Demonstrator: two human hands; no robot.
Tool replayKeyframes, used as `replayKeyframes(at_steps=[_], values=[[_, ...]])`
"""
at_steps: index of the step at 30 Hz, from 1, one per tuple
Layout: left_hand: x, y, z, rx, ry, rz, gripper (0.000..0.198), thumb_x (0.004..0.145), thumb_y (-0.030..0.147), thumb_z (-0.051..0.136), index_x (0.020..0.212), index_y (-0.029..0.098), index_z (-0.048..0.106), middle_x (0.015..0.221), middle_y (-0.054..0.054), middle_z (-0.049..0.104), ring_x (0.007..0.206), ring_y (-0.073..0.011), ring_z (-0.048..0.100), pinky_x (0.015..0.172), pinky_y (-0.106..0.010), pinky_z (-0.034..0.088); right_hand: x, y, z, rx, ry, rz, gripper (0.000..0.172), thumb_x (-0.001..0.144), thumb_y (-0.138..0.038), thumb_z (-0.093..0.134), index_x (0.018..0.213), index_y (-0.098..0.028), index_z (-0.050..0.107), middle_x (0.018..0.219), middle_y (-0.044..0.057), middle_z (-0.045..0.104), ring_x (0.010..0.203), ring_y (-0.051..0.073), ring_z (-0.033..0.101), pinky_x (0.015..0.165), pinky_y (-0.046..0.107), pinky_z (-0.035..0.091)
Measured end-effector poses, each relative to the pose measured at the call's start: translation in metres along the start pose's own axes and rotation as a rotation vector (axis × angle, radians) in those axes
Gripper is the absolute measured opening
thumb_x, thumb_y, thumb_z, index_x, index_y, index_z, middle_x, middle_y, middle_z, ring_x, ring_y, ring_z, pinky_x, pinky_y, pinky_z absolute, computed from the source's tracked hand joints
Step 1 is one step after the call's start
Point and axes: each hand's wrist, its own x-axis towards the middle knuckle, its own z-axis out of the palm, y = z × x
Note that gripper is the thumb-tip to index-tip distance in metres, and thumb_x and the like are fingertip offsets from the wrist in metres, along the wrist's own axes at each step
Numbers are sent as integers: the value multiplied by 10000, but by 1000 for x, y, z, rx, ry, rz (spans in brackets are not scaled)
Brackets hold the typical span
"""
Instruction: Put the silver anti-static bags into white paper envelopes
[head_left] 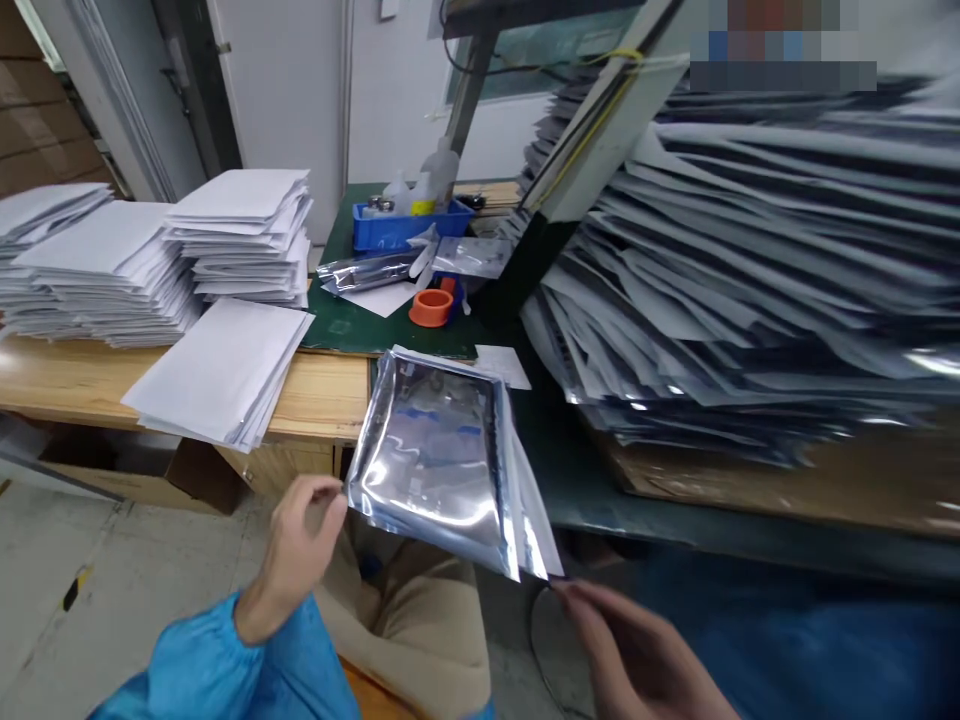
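Packets (431, 455), silvery and loosely stacked, jut past the front edge of the green surface (570, 490) in the head view — the left hand (304, 530) pinching their near left corner, the right hand (634, 640) pinching the near right corner of one beneath — with an orange ring (431, 315) beyond

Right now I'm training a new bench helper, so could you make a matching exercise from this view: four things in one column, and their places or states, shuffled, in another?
Things
1. Left hand
2. Blue bin
3. Right hand
4. Round orange dish

Places or states
A. At the near right corner of the fanned layers under the silver bag
B. On the green surface, nearer the person than the bin
C. Holding bottles
D. At the silver bag's near left corner

Pairs: 1-D, 2-C, 3-A, 4-B
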Motion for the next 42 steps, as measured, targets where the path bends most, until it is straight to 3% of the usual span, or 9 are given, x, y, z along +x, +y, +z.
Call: replayKeyframes(at_steps=[4, 8, 13, 18, 22, 25, 28, 36, 42], values=[[42, 1, 12, 353, -84, 115, 247, 886, 426, 511, 887, 194, 596, 929, -88, 590, 953, -282, 558, 878, -442, 421, 56, -13, 15, -49, -296, -105, 532, 707, -584, 618, 1009, -147, 639, 892, 141, 699, 805, 294, 655, 764, 475, 527], [58, 4, 11, 391, -162, 183, 345, 903, 477, 432, 717, 211, 550, 824, -69, 547, 844, -267, 539, 804, -409, 414, 80, -9, 26, -56, -308, -143, 365, 745, -488, 623, 925, -175, 677, 733, 40, 646, 652, 202, 589, 652, 365, 484], [64, 25, 14, 31, -149, 115, 340, 874, 484, 498, 691, 203, 557, 833, -51, 554, 852, -226, 541, 776, -322, 416, 80, -16, 29, 4, -272, -123, 312, 723, -438, 676, 906, -185, 680, 645, -10, 592, 594, 169, 534, 629, 339, 435], [70, 48, 20, -392, -167, -107, 422, 693, 517, 738, 719, 206, 454, 707, 17, 553, 677, -142, 535, 643, -236, 423, 83, -21, 35, 183, -264, -19, 556, 700, -549, 673, 1079, -144, 635, 744, 10, 605, 568, 141, 531, 540, 309, 442], [69, 62, 19, -468, -170, -222, 658, 600, 472, 825, 1096, 230, 466, 1036, -97, 688, 1003, -246, 634, 802, -307, 487, 87, -23, 41, 336, -301, 70, 697, 622, -552, 742, 1168, -146, 593, 833, 27, 648, 568, 125, 563, 524, 298, 489], [66, 72, 21, -428, -251, -203, 881, 671, 450, 786, 1391, 250, 318, 1236, -138, 628, 1213, -279, 545, 962, -372, 444, 87, -26, 41, 414, -315, 126, 716, 584, -493, 796, 1172, -138, 594, 867, 34, 655, 598, 117, 573, 552, 292, 511], [64, 79, 27, -327, -277, -82, 872, 686, 378, 785, 1420, 244, 334, 1384, -135, 515, 1278, -283, 487, 1042, -372, 393, 86, -28, 36, 476, -343, 172, 703, 577, -456, 820, 1163, -134, 604, 914, 51, 660, 667, 138, 616, 605, 306, 530], [74, 70, 30, -639, -173, -302, 840, 606, 350, 841, 1340, 242, 447, 1076, -53, 665, 845, -178, 653, 665, -234, 542, 76, -34, 33, 637, -357, 219, 597, 571, -396, 855, 1078, -187, 619, 911, 9, 672, 766, 131, 624, 731, 279, 500], [65, 69, 26, -752, -122, -289, 825, 630, 292, 856, 1354, 281, 461, 1043, -9, 681, 779, -100, 637, 684, -163, 535, 61, -60, 33, 810, -565, 316, 452, 621, -466, 815, 911, -203, 588, 642, -43, 662, 502, 116, 608, 472, 231, 483]])
